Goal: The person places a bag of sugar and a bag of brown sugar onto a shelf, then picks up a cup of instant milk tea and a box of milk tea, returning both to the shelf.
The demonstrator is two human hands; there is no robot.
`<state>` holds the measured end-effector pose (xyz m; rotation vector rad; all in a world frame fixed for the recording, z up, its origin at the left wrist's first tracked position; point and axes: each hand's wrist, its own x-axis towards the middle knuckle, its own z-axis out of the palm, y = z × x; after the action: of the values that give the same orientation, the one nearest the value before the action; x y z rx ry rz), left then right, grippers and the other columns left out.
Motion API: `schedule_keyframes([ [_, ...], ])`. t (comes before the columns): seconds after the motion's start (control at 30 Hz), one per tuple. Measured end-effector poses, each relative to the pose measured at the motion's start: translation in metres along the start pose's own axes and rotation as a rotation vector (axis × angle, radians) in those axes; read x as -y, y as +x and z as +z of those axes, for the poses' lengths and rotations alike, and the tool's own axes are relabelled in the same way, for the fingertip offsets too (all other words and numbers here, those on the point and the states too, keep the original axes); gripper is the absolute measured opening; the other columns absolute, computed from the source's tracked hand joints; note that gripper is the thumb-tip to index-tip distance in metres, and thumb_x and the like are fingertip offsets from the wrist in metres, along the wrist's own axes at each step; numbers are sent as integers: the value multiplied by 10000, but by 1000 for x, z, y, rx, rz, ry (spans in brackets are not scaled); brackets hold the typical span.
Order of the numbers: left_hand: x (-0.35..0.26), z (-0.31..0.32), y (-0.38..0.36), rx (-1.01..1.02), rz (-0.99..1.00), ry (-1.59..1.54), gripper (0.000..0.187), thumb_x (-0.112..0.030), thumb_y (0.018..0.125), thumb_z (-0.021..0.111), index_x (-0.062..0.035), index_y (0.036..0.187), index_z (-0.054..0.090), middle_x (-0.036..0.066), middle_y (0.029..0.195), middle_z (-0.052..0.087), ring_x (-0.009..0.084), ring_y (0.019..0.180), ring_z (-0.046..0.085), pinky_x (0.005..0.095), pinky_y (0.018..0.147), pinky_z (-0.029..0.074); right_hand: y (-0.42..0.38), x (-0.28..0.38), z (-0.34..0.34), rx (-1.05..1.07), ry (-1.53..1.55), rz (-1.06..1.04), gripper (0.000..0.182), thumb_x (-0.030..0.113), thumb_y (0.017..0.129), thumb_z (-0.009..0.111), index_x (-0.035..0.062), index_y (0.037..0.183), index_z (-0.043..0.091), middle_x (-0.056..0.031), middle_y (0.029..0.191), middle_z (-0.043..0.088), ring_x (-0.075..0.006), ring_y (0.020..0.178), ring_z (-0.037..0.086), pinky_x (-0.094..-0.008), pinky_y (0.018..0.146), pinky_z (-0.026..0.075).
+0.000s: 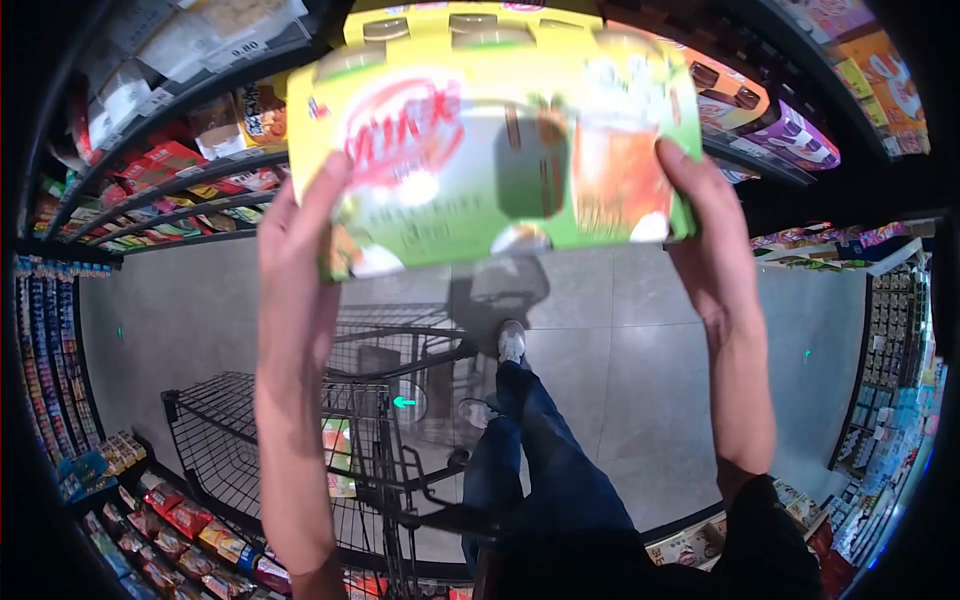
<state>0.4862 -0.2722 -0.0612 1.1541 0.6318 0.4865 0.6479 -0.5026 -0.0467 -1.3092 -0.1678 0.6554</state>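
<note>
Both hands hold up one large yellow and green carton with a red logo and a picture of an orange drink on its front. My left hand grips the carton's left end, its thumb lying on the front face. At the right end is my right hand, the thumb pressed on the front near the drink picture. The fingers behind the carton are hidden. It is held high in the view, close to the shelves at the top.
A black wire shopping cart stands at the lower left, with a green and yellow package inside. Shelves of packaged goods surround the grey floor. Purple packs sit on the upper right shelf.
</note>
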Motion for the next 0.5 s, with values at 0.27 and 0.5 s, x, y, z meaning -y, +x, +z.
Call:
schedule_keyframes([
  [0.27, -46, 24, 76, -54, 92, 68, 436, -299, 923, 606, 40, 1197, 584, 102, 1171, 643, 134, 1063, 605, 287, 953, 428, 75, 24, 18, 89, -41, -184, 445, 298, 937, 610, -28, 1233, 545, -98, 1198, 616, -130, 1105, 570, -274, 976, 409],
  [0.5, -42, 34, 138, -3, 250, 161, 445, -282, 905, 648, 30, 1206, 548, 114, 1155, 633, 147, 1082, 574, 293, 991, 382, 135, 26, 25, -9, -274, -315, 566, 380, 902, 640, -31, 1266, 502, -93, 1209, 590, -153, 1114, 530, -294, 990, 367],
])
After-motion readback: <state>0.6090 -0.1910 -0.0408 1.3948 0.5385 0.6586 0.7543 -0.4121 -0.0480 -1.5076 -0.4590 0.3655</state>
